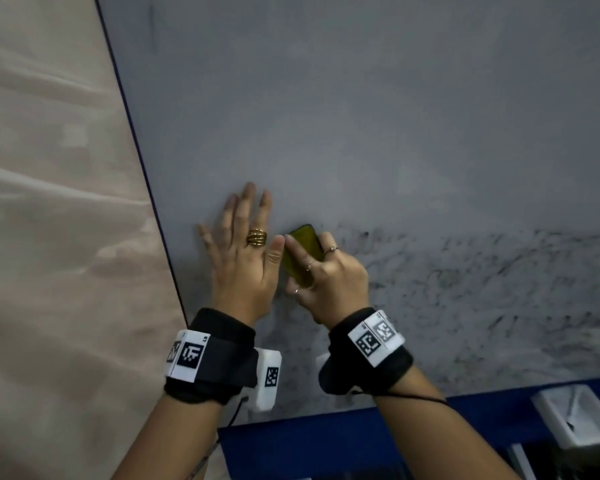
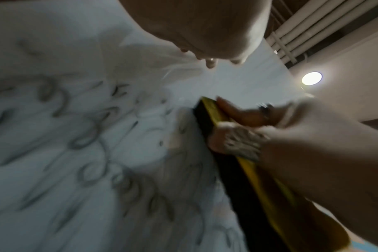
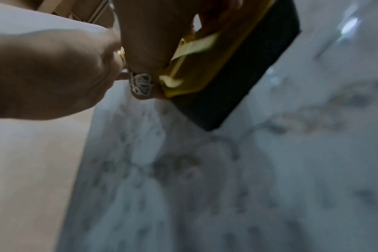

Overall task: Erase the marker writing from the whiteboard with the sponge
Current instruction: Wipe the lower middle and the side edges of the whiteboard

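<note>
A flat rectangular sponge [image 1: 307,239], yellow-green on its back with a black pad beneath, is held against the large grey-white whiteboard [image 1: 361,116]. It is placed low down near the board's left edge, at the left end of a band of smeared black marker writing [image 1: 482,289].

The sponge is held by the right hand [image 1: 333,282], whose grip is closed round it: the fingers are curled over the yellow back and the thumb is set at the near end. In the head view much of the sponge is covered by those fingers. The black pad is seen only from the wrist cameras, where it lies flat on the board.

The left hand [image 1: 243,261] is laid flat on the board just beside the sponge, its grip spread wide, fingers straight, nothing held. Its thumb tip is close to the sponge, but contact cannot be made out. A stacked gold ring [image 1: 256,237] is worn on it.

The writing is too smeared, and both wrist views too blurred, for any word to be read. The band is cut off at the right edge of the head view.

A dark blue ledge [image 1: 326,441] is seen under the board, and a white tray [image 1: 575,417] on it is partly cut off. What the pale beige surface [image 1: 49,202] left of the board is made of cannot be told.
</note>
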Demonstrator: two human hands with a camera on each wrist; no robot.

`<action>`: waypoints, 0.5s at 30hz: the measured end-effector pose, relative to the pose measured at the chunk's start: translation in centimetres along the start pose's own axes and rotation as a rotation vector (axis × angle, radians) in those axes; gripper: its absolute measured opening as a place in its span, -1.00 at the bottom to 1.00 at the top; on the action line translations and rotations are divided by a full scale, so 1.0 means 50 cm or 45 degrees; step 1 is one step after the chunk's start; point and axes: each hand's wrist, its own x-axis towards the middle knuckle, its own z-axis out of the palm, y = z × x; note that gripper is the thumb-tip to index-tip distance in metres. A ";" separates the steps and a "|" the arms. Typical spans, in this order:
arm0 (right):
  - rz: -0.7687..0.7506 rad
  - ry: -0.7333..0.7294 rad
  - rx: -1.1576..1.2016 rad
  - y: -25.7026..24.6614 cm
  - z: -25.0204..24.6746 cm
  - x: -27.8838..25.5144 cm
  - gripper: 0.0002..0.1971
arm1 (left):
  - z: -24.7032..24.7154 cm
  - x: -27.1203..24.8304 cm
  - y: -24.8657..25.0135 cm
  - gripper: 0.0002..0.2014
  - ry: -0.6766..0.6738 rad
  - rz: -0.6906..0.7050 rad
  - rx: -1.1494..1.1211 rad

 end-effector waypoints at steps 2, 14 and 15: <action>0.136 0.032 0.032 0.043 -0.008 -0.015 -0.37 | 0.009 0.002 0.001 -0.41 -0.030 -0.019 0.086; 0.499 0.120 0.290 -0.037 0.014 0.002 -0.30 | 0.057 0.007 -0.010 -0.36 0.052 0.007 0.329; 0.520 0.119 0.314 -0.051 0.019 0.010 -0.31 | 0.056 0.009 -0.018 -0.35 0.049 0.027 0.371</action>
